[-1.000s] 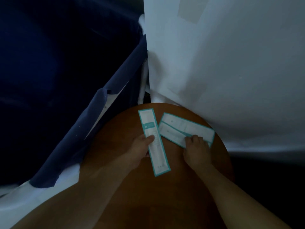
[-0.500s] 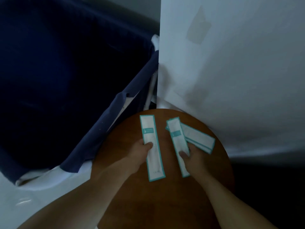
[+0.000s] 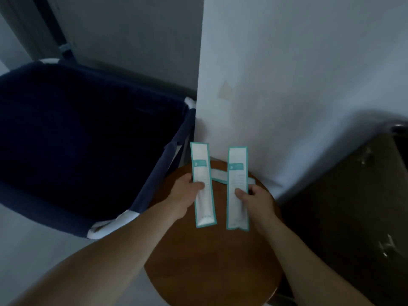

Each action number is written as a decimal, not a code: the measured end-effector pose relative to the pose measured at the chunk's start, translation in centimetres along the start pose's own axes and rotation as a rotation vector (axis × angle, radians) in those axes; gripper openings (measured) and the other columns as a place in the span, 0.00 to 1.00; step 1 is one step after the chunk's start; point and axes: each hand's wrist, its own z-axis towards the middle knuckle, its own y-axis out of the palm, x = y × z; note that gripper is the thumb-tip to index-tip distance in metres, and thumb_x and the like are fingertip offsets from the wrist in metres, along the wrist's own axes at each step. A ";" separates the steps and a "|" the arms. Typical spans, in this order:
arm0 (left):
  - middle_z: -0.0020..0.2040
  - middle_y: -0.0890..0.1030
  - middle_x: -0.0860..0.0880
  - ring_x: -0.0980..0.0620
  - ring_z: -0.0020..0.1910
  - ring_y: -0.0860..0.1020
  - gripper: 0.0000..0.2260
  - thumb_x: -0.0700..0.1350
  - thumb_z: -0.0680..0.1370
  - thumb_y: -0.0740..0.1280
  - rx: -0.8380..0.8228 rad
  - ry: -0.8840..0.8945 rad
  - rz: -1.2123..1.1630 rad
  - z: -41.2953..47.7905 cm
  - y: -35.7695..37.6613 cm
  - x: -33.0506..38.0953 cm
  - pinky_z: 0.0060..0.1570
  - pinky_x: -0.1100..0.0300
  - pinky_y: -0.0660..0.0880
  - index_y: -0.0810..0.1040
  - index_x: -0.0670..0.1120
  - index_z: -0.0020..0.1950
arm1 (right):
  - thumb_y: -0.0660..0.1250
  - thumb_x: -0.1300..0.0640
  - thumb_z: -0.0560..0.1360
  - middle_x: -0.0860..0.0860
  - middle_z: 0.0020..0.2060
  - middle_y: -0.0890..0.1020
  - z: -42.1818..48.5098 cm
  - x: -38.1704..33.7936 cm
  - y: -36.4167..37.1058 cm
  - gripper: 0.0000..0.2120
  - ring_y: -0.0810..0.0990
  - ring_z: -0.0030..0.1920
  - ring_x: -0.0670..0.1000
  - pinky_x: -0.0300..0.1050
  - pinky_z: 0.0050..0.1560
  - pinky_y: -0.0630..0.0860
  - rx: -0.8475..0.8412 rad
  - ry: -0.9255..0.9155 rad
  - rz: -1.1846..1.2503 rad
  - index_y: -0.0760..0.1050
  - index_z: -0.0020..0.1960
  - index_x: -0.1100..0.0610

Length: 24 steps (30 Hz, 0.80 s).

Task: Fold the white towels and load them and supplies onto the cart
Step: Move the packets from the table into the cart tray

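Note:
My left hand (image 3: 184, 194) pinches a long white packet with a teal border (image 3: 202, 168), held upright above the round wooden table (image 3: 212, 261). My right hand (image 3: 257, 202) pinches a second matching packet (image 3: 237, 173) the same way, side by side with the first. A third packet (image 3: 218, 176) lies flat on the table behind them, mostly hidden. To the left stands the cart's dark blue fabric bin (image 3: 88, 146) with white corner fittings. No towels are in view.
A white wall corner (image 3: 287, 85) rises just behind the table. A dark cabinet or counter (image 3: 353, 206) stands at the right. Pale floor shows at the lower left, below the bin.
Both hands have lifted their packets off the table and turned them upright and parallel. The view has tilted up, so more of the blue bin and the wall shows.

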 end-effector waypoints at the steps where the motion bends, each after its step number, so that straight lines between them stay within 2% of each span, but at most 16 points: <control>1: 0.51 0.83 0.49 0.52 0.48 0.81 0.06 0.39 0.79 0.67 -0.024 0.035 0.010 -1.1 0.1 1.3 0.41 0.61 0.76 0.79 0.48 0.54 | 0.75 0.59 0.73 0.53 0.42 0.86 -1.3 -1.0 -0.9 0.04 0.85 0.44 0.58 0.61 0.49 0.82 0.004 -0.009 0.005 0.81 0.41 0.53; 4: 0.52 0.83 0.50 0.51 0.49 0.82 0.08 0.40 0.80 0.67 -0.107 0.138 0.041 -4.1 1.3 5.4 0.45 0.59 0.78 0.80 0.46 0.58 | 0.76 0.59 0.72 0.52 0.40 0.87 -5.0 -4.4 -3.9 0.04 0.86 0.41 0.55 0.58 0.47 0.83 0.061 -0.035 0.039 0.82 0.42 0.53; 6: 0.52 0.84 0.50 0.50 0.50 0.82 0.07 0.42 0.80 0.67 -0.152 0.204 0.089 -6.0 2.6 7.9 0.51 0.54 0.79 0.81 0.46 0.57 | 0.77 0.57 0.71 0.49 0.38 0.87 -7.2 -6.6 -5.9 0.04 0.86 0.37 0.50 0.52 0.41 0.84 0.125 -0.059 0.075 0.82 0.41 0.51; 8: 0.52 0.85 0.49 0.49 0.50 0.83 0.07 0.42 0.79 0.67 -0.201 0.276 0.124 -8.3 4.6 10.2 0.52 0.50 0.80 0.82 0.45 0.56 | 0.77 0.56 0.71 0.46 0.35 0.86 -9.7 -8.6 -8.8 0.05 0.86 0.35 0.48 0.48 0.38 0.84 0.190 -0.113 0.107 0.82 0.41 0.50; 10: 0.51 0.85 0.48 0.48 0.48 0.84 0.07 0.40 0.79 0.68 -0.254 0.338 0.141 -10.7 6.9 11.9 0.49 0.51 0.81 0.81 0.43 0.56 | 0.77 0.56 0.71 0.44 0.34 0.86 -12.1 -10.0 -11.8 0.05 0.85 0.35 0.46 0.46 0.37 0.83 0.259 -0.170 0.124 0.81 0.42 0.51; 13: 0.47 0.86 0.48 0.51 0.42 0.85 0.05 0.38 0.78 0.68 -0.324 0.410 0.177 -14.8 11.0 13.7 0.39 0.57 0.81 0.82 0.43 0.52 | 0.76 0.57 0.72 0.43 0.33 0.85 -15.8 -10.5 -16.8 0.05 0.85 0.33 0.43 0.41 0.33 0.81 0.335 -0.208 0.176 0.81 0.44 0.53; 17: 0.49 0.84 0.43 0.46 0.43 0.83 0.07 0.37 0.78 0.67 -0.415 0.463 0.210 -20.6 18.3 14.6 0.43 0.53 0.79 0.80 0.41 0.55 | 0.77 0.56 0.72 0.45 0.34 0.85 -20.9 -8.3 -25.1 0.06 0.85 0.35 0.44 0.44 0.38 0.83 0.450 -0.207 0.205 0.81 0.45 0.53; 21: 0.50 0.84 0.41 0.43 0.46 0.83 0.09 0.37 0.79 0.67 -0.507 0.517 0.257 -27.7 27.7 13.3 0.50 0.46 0.80 0.79 0.37 0.58 | 0.77 0.55 0.71 0.44 0.35 0.86 -26.8 -3.9 -35.0 0.05 0.85 0.35 0.44 0.43 0.37 0.82 0.580 -0.188 0.238 0.82 0.43 0.51; 24: 0.53 0.83 0.43 0.43 0.50 0.83 0.09 0.40 0.79 0.67 -0.615 0.534 0.300 -33.8 35.4 11.2 0.54 0.44 0.80 0.77 0.39 0.59 | 0.77 0.56 0.71 0.42 0.33 0.85 -31.8 0.2 -42.6 0.05 0.84 0.33 0.41 0.36 0.29 0.78 0.668 -0.161 0.260 0.82 0.43 0.52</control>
